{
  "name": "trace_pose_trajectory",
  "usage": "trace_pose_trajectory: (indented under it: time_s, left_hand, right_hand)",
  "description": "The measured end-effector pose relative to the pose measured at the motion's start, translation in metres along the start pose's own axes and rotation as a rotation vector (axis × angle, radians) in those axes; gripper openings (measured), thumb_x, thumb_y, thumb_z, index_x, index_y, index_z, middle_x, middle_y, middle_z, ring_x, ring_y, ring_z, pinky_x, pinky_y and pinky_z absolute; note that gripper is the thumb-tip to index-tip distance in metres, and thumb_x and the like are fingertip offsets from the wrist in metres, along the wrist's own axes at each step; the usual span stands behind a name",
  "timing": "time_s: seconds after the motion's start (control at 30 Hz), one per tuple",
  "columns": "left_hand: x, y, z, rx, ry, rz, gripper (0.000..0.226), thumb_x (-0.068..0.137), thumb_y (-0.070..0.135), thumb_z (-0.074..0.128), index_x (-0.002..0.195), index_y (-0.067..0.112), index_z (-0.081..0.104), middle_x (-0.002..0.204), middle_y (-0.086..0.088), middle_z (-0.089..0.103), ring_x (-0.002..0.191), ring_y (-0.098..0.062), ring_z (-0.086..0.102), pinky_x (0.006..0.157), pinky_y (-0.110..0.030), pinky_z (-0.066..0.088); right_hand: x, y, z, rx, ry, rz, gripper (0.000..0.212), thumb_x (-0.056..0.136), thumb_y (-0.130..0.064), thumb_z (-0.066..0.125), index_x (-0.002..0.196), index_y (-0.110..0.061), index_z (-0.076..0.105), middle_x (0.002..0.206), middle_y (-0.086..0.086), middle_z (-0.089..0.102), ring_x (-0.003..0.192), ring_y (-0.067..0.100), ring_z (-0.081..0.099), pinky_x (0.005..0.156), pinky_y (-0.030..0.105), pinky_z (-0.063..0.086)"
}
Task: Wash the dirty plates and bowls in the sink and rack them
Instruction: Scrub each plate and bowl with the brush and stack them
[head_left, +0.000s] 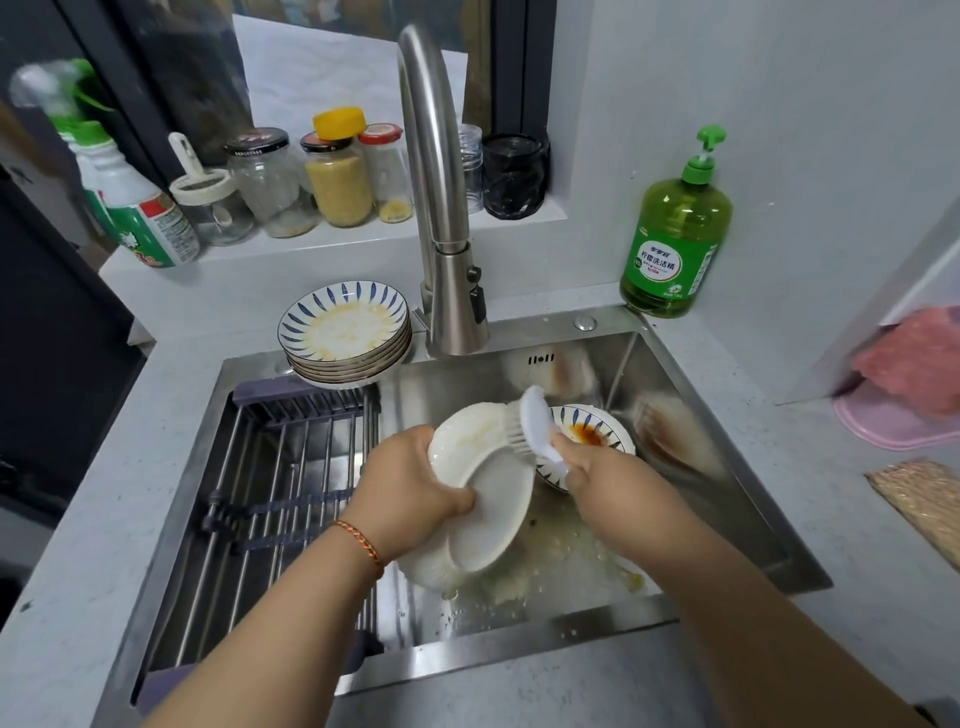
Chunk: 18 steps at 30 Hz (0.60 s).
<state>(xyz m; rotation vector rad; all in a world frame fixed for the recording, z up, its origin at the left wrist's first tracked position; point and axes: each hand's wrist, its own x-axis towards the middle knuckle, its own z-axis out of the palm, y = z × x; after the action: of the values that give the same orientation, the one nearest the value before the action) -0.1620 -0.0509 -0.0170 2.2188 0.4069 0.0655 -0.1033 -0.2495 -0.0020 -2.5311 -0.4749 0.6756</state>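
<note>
Fingers (457, 501) around tilted plate (488, 514)

1. The left hand (410, 488) grips a white plate (483, 493), tilted on edge over the steel sink (727, 499).
2. The right hand (587, 462) holds a white dish brush (537, 431), its bristles against the plate's upper rim.
3. A sauce-stained blue-patterned bowl (597, 436) sits behind the brush.
4. A stack of dirty patterned plates (345, 332) rests at the sink's back left corner, above the drying rack (291, 467).
5. A green detergent bottle (675, 239) stands at the worktop's back right.
</note>
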Motion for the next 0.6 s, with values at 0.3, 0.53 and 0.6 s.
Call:
trace_pose_trajectory:
  time_s: [0.3, 0.53, 0.6]
  left_hand:
    - [-0.006, -0.006, 0.01, 0.041, 0.04, 0.025, 0.028, 0.051, 0.029, 0.069, 0.076, 0.02, 0.062, 0.071, 0.005, 0.066, 0.069, -0.014, 0.063, 0.06, -0.033, 0.053]
    - [-0.004, -0.007, 0.009, -0.052, 0.068, -0.01, 0.032, 0.046, 0.028, 0.07, 0.075, 0.018, 0.063, 0.071, 0.003, 0.067, 0.068, -0.016, 0.065, 0.057, -0.033, 0.052]
    - [-0.003, -0.008, 0.009, -0.073, 0.073, -0.014, 0.031, 0.046, 0.027, 0.072, 0.075, 0.018, 0.063, 0.07, 0.002, 0.068, 0.068, -0.017, 0.065, 0.057, -0.033, 0.052]
  right_hand:
    - [-0.001, -0.013, 0.006, -0.216, 0.024, -0.018, 0.048, 0.099, -0.033, 0.035, 0.143, -0.046, 0.02, 0.105, -0.004, 0.06, 0.094, 0.024, 0.059, 0.082, 0.033, 0.049]
    - [0.003, -0.016, 0.001, -0.233, 0.066, -0.077, 0.051, 0.099, -0.028, 0.03, 0.145, -0.045, 0.016, 0.101, -0.005, 0.06, 0.086, 0.022, 0.056, 0.076, 0.033, 0.046]
    - [0.001, -0.021, 0.007, -0.247, 0.082, -0.126, 0.052, 0.099, -0.032, 0.03, 0.142, -0.05, 0.008, 0.102, -0.006, 0.061, 0.089, 0.022, 0.057, 0.076, 0.033, 0.046]
